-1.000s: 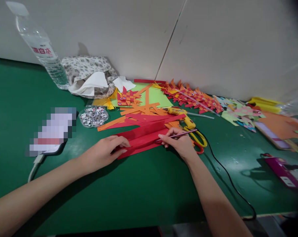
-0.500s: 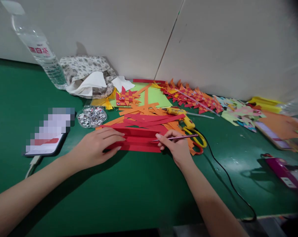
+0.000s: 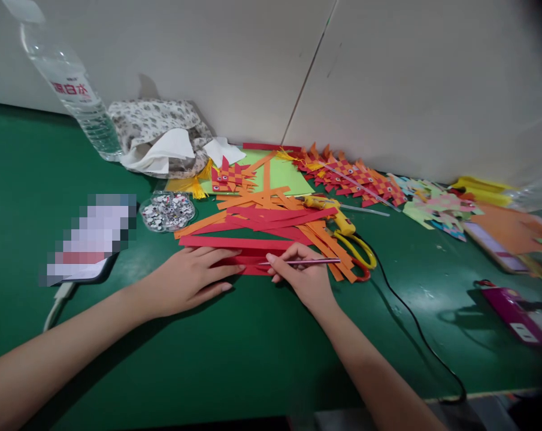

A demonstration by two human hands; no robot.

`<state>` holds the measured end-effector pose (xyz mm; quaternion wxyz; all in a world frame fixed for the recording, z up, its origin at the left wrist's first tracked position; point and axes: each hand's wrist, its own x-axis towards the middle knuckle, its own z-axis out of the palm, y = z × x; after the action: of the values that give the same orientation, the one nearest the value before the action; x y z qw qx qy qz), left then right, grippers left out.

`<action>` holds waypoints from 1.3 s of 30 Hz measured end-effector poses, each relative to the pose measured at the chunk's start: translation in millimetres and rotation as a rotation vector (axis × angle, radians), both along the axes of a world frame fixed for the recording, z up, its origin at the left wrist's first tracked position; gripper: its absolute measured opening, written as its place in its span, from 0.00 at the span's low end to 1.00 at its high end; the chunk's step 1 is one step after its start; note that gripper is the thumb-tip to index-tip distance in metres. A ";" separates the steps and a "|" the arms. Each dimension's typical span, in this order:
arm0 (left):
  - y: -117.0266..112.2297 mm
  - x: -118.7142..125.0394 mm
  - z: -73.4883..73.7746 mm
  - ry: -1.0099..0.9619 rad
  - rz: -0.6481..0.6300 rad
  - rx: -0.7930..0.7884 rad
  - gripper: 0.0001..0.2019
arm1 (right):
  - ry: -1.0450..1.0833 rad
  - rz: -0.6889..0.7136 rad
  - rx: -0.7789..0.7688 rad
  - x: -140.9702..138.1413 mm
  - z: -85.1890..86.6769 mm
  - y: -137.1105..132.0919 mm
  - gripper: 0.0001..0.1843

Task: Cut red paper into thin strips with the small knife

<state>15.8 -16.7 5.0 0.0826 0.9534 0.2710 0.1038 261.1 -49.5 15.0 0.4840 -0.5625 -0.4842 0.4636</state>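
Note:
My left hand [image 3: 194, 276] lies flat with fingers stretched out, pressing on a folded red paper sheet [image 3: 239, 244] on the green table [image 3: 235, 347]. My right hand [image 3: 300, 274] is closed in a pinch round a thin metal-coloured pen [image 3: 304, 261], whose tip rests on the red paper close to my left fingertips. Behind the sheet lies a heap of red and orange paper strips [image 3: 271, 215].
A phone [image 3: 88, 239] on a cable lies left, beside a dish of googly eyes [image 3: 167, 211]. A water bottle [image 3: 68, 84] and patterned cloth [image 3: 156, 134] stand at the wall. Yellow scissors [image 3: 356, 250], a glue gun [image 3: 331, 212], woven paper fish [image 3: 351, 176] and a black cable [image 3: 414, 323] lie right.
The red sheet has been folded narrower and turned level. My right hand with the pen slid left along it toward my left hand, which now lies flatter.

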 end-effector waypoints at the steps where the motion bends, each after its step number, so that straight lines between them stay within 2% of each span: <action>1: 0.0 0.0 -0.4 0.000 0.000 -0.003 0.18 | -0.012 0.003 -0.006 -0.7 -0.8 0.4 0.17; 27: -1.0 -1.1 -3.0 -0.006 0.009 -0.002 0.18 | -0.027 0.011 -0.041 8.1 -4.2 4.7 0.18; 39: -0.7 -1.8 -2.1 -0.010 0.011 -0.016 0.19 | -0.041 -0.006 -0.039 14.0 -0.2 3.1 0.18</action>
<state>14.0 -17.4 2.9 0.0908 0.9507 0.2765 0.1068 275.1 -46.4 14.8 0.4644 -0.5824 -0.4832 0.4599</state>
